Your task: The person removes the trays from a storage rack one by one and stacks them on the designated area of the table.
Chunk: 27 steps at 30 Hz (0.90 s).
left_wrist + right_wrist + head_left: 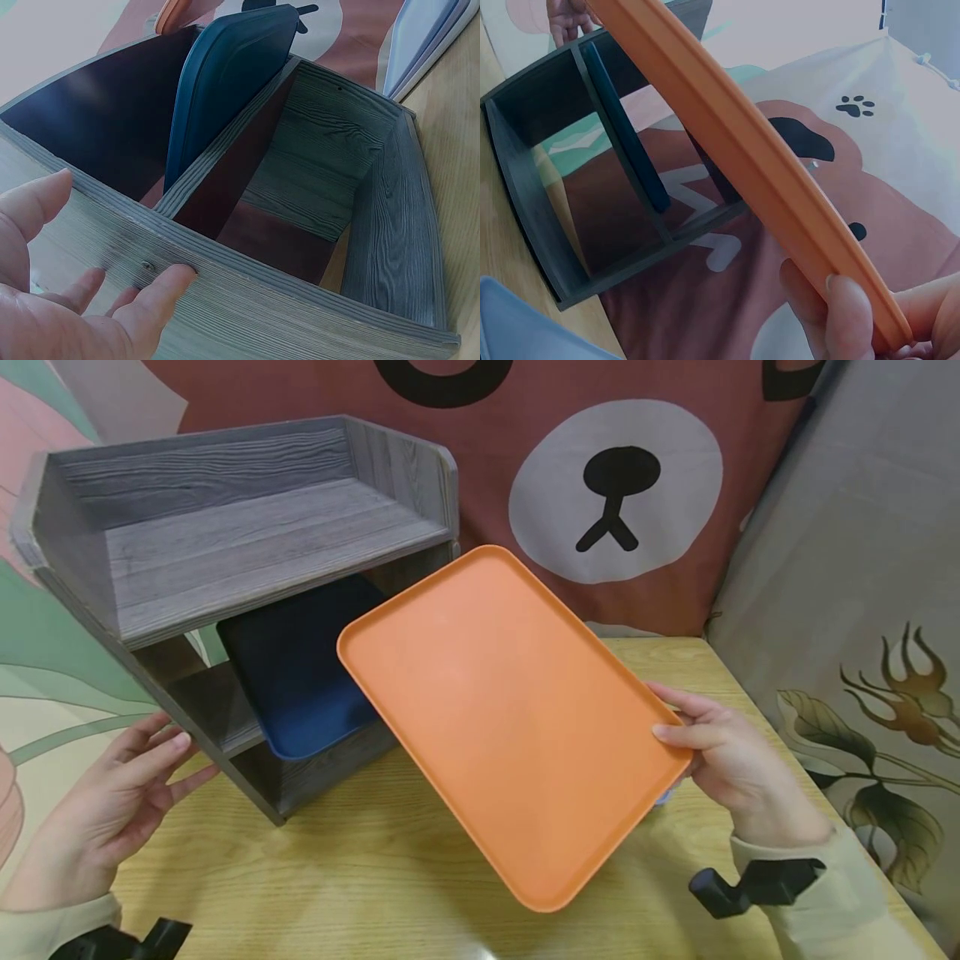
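Observation:
My right hand point(723, 756) pinches the lower right corner of an orange tray point(510, 718), thumb on the face and fingers behind. The tray is held tilted in the air, its upper left part in front of a grey wooden shelf unit point(247, 552). On the middle board of that unit lies a dark blue tray point(307, 693), its front end jutting past the board; the orange tray hides part of it. At the unit's left side my left hand point(127, 802) has its fingers extended, fingertips at the side panel point(247, 300) in the left wrist view.
The unit stands on a wooden table point(360, 877). Behind the orange tray a bit of a light blue object point(663, 797) shows; the right wrist view has a light blue piece point(532, 330) at bottom left. A bear-print cloth point(487, 460) hangs behind, a floral cloth point(847, 610) on the right.

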Available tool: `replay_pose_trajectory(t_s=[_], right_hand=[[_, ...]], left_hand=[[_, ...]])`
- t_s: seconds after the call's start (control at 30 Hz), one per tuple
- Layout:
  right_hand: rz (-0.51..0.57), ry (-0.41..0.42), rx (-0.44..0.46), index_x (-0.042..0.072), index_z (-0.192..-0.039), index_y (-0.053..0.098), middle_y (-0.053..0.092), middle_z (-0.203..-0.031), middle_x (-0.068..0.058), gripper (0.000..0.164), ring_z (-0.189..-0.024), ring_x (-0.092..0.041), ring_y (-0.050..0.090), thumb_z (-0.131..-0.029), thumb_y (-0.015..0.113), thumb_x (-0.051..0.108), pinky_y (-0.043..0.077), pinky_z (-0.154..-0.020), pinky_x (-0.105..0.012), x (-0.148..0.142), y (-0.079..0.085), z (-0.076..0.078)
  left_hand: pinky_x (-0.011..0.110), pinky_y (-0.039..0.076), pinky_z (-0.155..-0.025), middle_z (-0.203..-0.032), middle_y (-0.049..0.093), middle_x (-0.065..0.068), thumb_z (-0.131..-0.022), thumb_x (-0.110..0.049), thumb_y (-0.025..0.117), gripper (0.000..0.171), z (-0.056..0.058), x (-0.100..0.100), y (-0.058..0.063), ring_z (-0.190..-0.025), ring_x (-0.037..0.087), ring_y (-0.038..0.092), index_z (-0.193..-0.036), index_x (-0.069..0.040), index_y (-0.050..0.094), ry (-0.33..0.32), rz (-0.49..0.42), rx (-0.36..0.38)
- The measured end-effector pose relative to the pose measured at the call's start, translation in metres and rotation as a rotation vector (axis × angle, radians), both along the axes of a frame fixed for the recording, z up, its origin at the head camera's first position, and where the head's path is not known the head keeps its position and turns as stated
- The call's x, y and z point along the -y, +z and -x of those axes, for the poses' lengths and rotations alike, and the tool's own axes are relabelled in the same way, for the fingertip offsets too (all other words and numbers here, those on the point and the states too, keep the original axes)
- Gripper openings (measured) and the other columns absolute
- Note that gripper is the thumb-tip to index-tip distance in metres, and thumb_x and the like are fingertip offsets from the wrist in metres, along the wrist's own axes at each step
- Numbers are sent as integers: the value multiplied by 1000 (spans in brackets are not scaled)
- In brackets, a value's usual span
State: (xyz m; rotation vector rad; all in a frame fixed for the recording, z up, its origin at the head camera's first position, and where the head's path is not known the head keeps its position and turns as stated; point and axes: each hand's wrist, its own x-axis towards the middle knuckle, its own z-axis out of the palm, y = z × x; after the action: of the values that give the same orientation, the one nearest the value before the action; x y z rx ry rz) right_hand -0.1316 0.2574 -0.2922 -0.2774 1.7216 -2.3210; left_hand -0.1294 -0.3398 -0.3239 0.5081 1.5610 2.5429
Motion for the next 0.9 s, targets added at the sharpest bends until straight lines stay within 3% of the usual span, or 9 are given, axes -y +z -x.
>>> replay_pose_trajectory(t_s=[0.53,0.73,0.9], right_hand=[[124,-47,-7,23,-129,63,68,-112,-6,53,-84,-26,71,-96,43,-14,59,-64,-35,-49,-1,-11],[177,-35,-18,21,-133,60,66,-115,-8,55,-84,-29,71,-97,38,-14,58,-57,-37,-65,-5,-11],[234,-72,-17,18,-130,62,68,-112,-11,55,-84,-31,71,-96,37,-17,58,-54,-39,-69,-8,-11]], left_hand=[[40,56,-86,-131,53,6,-100,10,31,47,0,2,-1,-116,18,59,-143,-10,32,17,4,16],[40,56,-86,-132,53,6,-101,10,31,48,1,2,-1,-117,18,59,-144,-10,34,8,5,7],[39,56,-86,-130,53,6,-101,10,32,47,1,2,-1,-116,17,59,-143,-9,32,25,20,12]])
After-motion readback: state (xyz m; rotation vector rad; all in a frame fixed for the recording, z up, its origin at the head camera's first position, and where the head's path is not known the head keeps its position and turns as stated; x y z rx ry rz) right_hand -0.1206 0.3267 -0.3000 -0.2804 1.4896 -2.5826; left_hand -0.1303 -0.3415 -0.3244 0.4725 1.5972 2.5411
